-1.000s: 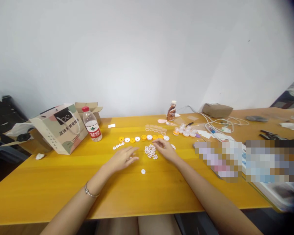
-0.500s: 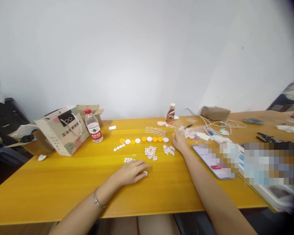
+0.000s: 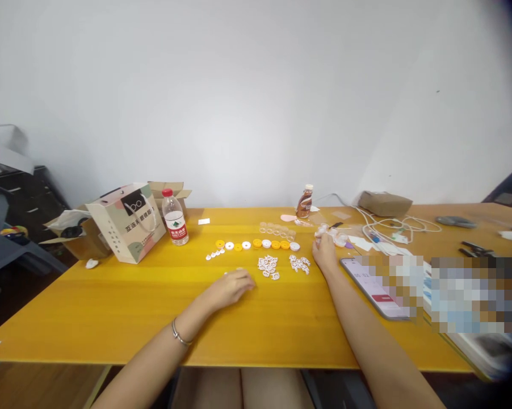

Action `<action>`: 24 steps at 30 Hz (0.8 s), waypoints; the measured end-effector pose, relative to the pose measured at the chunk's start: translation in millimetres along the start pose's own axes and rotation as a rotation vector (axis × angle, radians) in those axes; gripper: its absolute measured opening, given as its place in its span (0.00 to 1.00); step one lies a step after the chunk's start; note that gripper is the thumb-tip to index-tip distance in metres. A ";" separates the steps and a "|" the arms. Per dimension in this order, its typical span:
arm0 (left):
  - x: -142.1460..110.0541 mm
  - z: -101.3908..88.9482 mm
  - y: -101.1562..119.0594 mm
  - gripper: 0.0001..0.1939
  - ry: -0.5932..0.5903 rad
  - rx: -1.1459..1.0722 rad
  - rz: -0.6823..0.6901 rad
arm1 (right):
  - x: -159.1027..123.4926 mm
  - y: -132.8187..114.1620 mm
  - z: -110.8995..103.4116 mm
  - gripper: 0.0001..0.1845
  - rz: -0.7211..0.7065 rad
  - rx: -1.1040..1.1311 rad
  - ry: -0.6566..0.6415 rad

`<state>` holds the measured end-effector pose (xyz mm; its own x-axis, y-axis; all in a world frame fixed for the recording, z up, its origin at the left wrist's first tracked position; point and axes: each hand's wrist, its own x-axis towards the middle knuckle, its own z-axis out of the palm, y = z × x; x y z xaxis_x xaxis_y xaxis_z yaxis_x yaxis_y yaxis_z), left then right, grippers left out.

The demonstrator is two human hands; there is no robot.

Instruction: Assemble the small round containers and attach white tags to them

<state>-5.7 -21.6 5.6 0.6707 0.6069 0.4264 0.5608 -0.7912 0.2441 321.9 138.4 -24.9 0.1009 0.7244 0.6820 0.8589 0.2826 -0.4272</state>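
My left hand (image 3: 231,288) hovers low over the table with its fingers curled together. Whatever it may hold is hidden, and the small white discs near it are mostly covered. My right hand (image 3: 324,254) is at the crumpled clear plastic bag (image 3: 340,238), fingers bent in; their grip is too small to make out. Between the hands lie a pile of white cut-out plastic pieces (image 3: 267,265) and another of small white pieces (image 3: 299,263). Behind them runs a row of yellow and white round pieces (image 3: 266,243), with clear rings (image 3: 277,231) beyond and small white pointed pieces (image 3: 214,255) at the left.
A water bottle (image 3: 175,218), paper bag (image 3: 130,224) and open carton (image 3: 171,196) stand at the left. A brown drink bottle (image 3: 305,201) is at the back. A phone (image 3: 377,289), white cables (image 3: 379,227) and a brown package (image 3: 385,203) lie at the right.
My left hand has curled its fingers and lifted slightly; the white disc at its thumb is out of sight. My right hand has shifted toward the plastic bag. The view has turned slightly left.
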 end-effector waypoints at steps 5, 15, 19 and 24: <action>-16.6 -30.2 -46.7 0.10 0.339 0.099 -0.276 | -2.3 -4.5 1.2 0.11 -0.012 0.008 -0.048; -57.9 -40.9 -112.7 0.12 0.322 0.223 -0.773 | -9.3 -20.0 -7.3 0.19 -0.153 0.010 -0.261; -57.8 -35.4 -116.2 0.11 0.283 0.196 -0.773 | -8.0 -23.7 -7.8 0.19 -0.200 -0.031 -0.299; -58.3 -34.4 -118.3 0.11 0.270 0.162 -0.771 | -7.2 -22.9 -0.5 0.16 -0.177 -0.044 -0.285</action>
<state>-127.8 34.1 -18.2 -0.0581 0.9187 0.3907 0.8919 -0.1280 0.4337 301.7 126.4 -19.7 -0.1906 0.8151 0.5470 0.8718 0.3967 -0.2873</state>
